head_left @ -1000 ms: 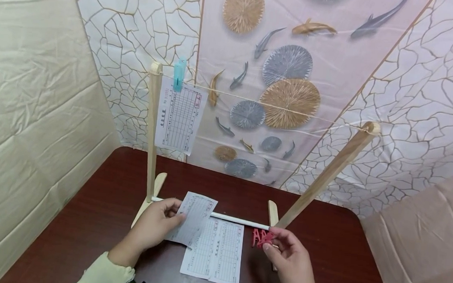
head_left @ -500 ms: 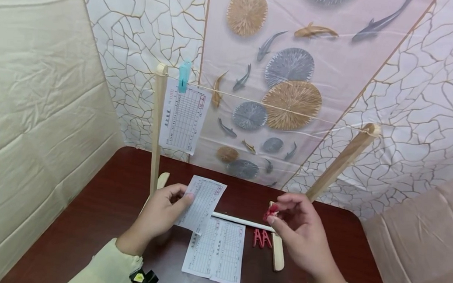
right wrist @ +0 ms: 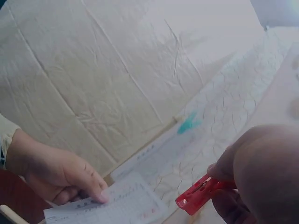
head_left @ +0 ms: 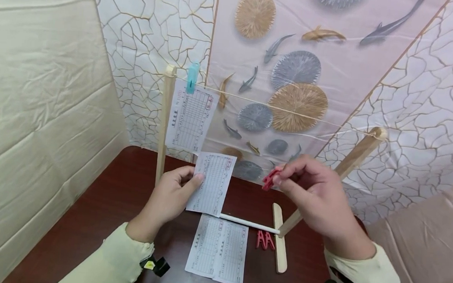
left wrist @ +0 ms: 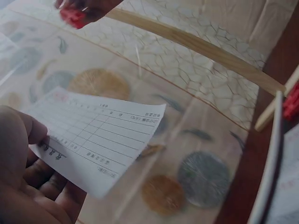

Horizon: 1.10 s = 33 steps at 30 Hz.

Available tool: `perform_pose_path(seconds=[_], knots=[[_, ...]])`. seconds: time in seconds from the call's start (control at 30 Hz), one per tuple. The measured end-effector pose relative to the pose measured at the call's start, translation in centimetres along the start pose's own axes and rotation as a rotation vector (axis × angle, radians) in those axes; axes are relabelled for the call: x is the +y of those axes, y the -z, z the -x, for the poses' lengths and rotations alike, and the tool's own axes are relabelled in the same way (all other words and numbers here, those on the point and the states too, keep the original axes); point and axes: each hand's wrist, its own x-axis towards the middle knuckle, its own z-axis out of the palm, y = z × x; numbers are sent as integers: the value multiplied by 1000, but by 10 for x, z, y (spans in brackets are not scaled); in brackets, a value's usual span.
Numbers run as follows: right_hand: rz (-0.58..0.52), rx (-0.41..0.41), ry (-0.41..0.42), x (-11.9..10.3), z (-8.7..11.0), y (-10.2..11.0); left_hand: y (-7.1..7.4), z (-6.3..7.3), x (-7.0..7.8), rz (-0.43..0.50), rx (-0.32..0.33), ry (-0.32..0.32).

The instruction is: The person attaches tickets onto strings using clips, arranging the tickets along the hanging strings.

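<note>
Fish cloth is hanging behind; L hand is pinching slip, R hand red peg, apart, slip's R.

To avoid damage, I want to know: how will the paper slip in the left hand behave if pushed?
The paper slip looks thin, so it would probably bend and could crease. It is likely light: the left hand holds it by one side.
</note>
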Motion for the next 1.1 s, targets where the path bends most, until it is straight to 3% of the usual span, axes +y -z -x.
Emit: perform_pose_path(seconds=[0.1,0.23,0.53,0.73,0.83,1.1], knots=[[-35,9,81,-14,-20,-1,-1,-6,12,10,23,1],[-63,22,108,-29,-42,-5,0,-14,25,31,38,-21],[35,102,64,-62,-81,-7,0,-30,58,117,4,-86],[72,127,64,-78,-112,-9,-1,-39,77,116,-1,-129],[100,136,56,-84,-126,-9,-1,-41,85,109,-4,-122],[315,119,-55,-97,-158,-10,-2,-46,99,98,48,-112]])
